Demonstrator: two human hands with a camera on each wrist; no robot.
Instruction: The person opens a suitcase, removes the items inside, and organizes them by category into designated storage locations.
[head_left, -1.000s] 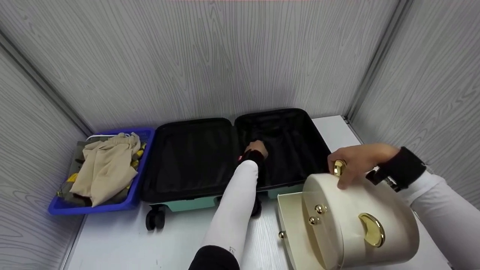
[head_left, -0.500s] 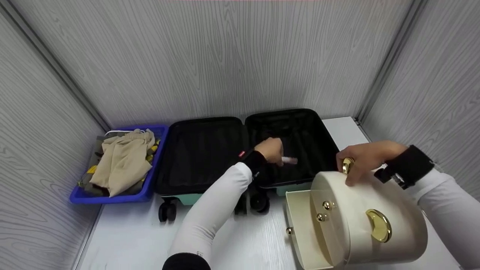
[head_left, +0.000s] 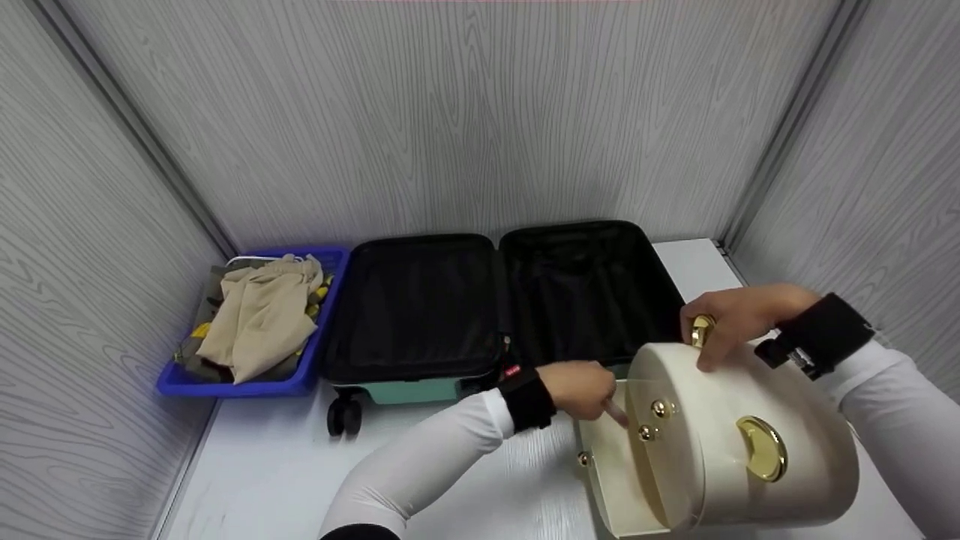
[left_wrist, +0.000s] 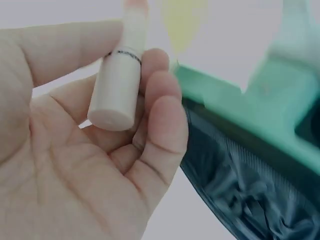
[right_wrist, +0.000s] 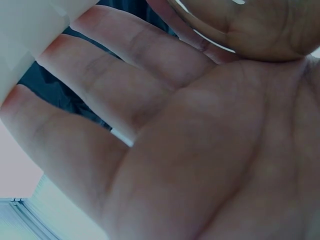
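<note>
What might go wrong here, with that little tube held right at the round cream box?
The left hand only pinches the small cream tube between fingertips, so it might slip and roll off the table. The round cream box looks tipped on its side, steadied only by the right hand at the gold knob; it may rock. The tube could also knock the open drawer.

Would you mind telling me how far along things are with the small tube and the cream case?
Done: the tube is out of the open suitcase, pinched in the left hand. In hand: that hand holds it at the cream case's pulled-out drawer, while the right hand grips the gold top handle. Left: the tube is not yet set down, and the drawer stands open.
</note>
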